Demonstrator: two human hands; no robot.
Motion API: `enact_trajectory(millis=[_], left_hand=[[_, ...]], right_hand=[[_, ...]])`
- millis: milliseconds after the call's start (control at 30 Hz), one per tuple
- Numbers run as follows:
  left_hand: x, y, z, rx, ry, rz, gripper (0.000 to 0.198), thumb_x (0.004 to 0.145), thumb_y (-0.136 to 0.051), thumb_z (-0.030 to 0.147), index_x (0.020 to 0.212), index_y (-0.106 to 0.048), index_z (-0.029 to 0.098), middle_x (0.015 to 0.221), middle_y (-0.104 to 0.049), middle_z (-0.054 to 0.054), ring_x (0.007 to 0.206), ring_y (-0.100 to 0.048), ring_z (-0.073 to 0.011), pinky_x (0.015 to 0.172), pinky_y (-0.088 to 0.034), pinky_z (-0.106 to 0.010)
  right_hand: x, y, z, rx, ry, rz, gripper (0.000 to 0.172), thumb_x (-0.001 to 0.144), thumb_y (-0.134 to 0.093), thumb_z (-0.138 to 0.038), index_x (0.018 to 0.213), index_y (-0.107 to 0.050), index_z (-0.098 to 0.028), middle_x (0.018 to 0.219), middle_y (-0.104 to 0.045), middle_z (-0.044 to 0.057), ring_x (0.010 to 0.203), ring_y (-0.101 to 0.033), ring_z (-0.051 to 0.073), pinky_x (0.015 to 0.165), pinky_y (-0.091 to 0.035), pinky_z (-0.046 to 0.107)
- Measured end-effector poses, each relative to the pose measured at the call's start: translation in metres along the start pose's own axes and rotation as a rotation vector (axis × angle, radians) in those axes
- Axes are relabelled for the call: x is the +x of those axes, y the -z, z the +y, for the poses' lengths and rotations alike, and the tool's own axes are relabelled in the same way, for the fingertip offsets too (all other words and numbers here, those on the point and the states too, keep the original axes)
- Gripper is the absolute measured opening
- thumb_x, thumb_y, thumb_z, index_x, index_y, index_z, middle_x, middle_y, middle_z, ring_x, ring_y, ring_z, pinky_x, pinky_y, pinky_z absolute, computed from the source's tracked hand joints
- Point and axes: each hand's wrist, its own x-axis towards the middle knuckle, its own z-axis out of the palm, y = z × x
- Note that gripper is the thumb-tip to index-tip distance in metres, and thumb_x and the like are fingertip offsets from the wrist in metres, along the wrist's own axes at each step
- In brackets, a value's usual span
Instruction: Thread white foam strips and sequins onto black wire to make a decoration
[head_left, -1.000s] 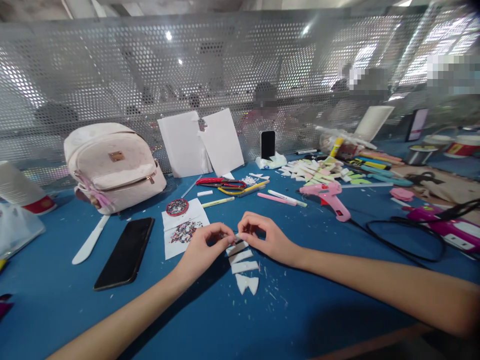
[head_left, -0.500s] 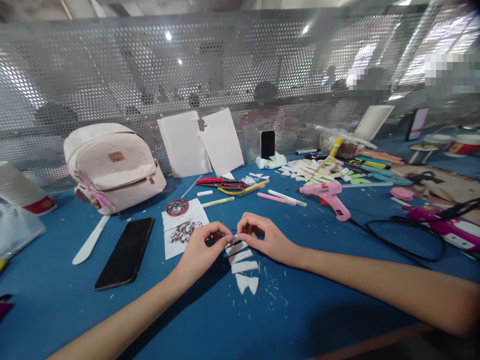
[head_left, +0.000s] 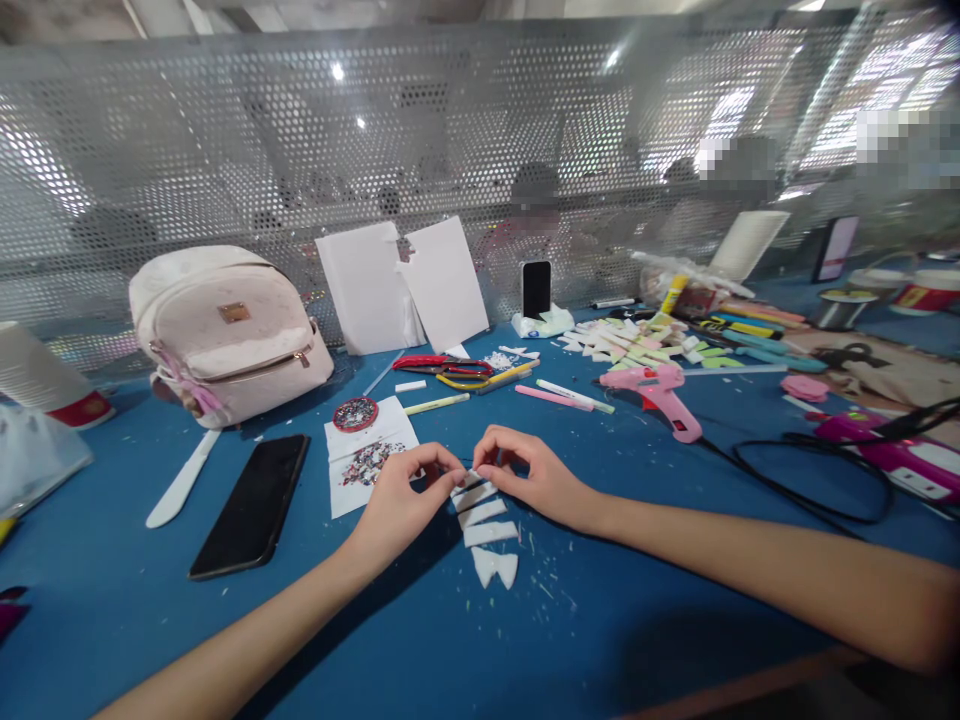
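Observation:
My left hand (head_left: 405,498) and my right hand (head_left: 534,478) meet over the middle of the blue table. Thumb and forefinger of each pinch the ends of a small white strip (head_left: 472,478), mostly covered by the fingertips. Below it lies a column of similar white strips (head_left: 484,513), spaced apart and nearly parallel. A white notched, tail-like piece (head_left: 495,568) sits at the near end of the column. To the left of my left hand, small dark and silvery bits (head_left: 367,464) are spread on white paper (head_left: 346,508), with a round red-rimmed dish (head_left: 355,414) above them.
At left are a black phone (head_left: 251,508), a white knife (head_left: 184,480) and a pale backpack (head_left: 232,335). A pink glue gun (head_left: 664,395) with a black cord lies right, near loose white and green strips (head_left: 630,342). Red-handled pliers (head_left: 442,368) and pens lie beyond my hands.
Almost nothing differs. Both hands hold the same pinch in the same place, and the white pieces have not moved; the view shifts very slightly.

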Motion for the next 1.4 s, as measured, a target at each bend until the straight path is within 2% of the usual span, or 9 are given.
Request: enact_trajectory(millis=[300,667,900,1400], left_hand=[[0.0017,0.0019,-0.0007,0.021,0.0,0.008,0.016,0.085,-0.059,0.025,0.077,-0.07,0.018,0.07,-0.067,0.0,0.066,-0.054,-0.0151,0.064,-0.04,-0.025],[0.001,0.002,-0.0011,0.018,0.004,0.011,0.015,0.086,-0.059,0.025,0.078,-0.07,0.017,0.07,-0.068,0.0,0.066,-0.054,-0.0149,0.063,-0.039,-0.025],[0.0013,0.002,0.0001,0.036,-0.005,0.022,0.015,0.085,-0.059,0.025,0.077,-0.07,0.018,0.069,-0.067,0.0,0.065,-0.053,-0.0147,0.062,-0.038,-0.024],[0.0003,-0.0008,-0.0027,0.023,-0.021,0.025,0.014,0.084,-0.059,0.02,0.074,-0.069,0.018,0.069,-0.068,0.001,0.065,-0.054,-0.0143,0.064,-0.04,-0.024]], right_hand=[[-0.001,-0.0006,0.0007,0.003,-0.02,0.003,0.008,0.092,-0.059,-0.025,0.092,-0.063,-0.018,0.088,-0.059,0.002,0.073,-0.052,0.013,0.061,-0.04,0.024],[-0.0012,-0.0004,0.0016,-0.007,-0.043,-0.005,0.014,0.091,-0.062,-0.029,0.1,-0.061,-0.018,0.086,-0.058,0.001,0.069,-0.051,0.012,0.057,-0.039,0.024],[-0.0008,-0.001,0.0,0.008,-0.022,0.011,0.013,0.089,-0.063,-0.023,0.101,-0.06,-0.019,0.098,-0.058,0.003,0.068,-0.05,0.01,0.055,-0.04,0.022],[-0.0024,-0.0004,-0.0012,-0.002,0.013,0.036,0.01,0.093,-0.058,-0.023,0.102,-0.059,-0.02,0.099,-0.056,0.004,0.078,-0.053,0.014,0.063,-0.043,0.025]])
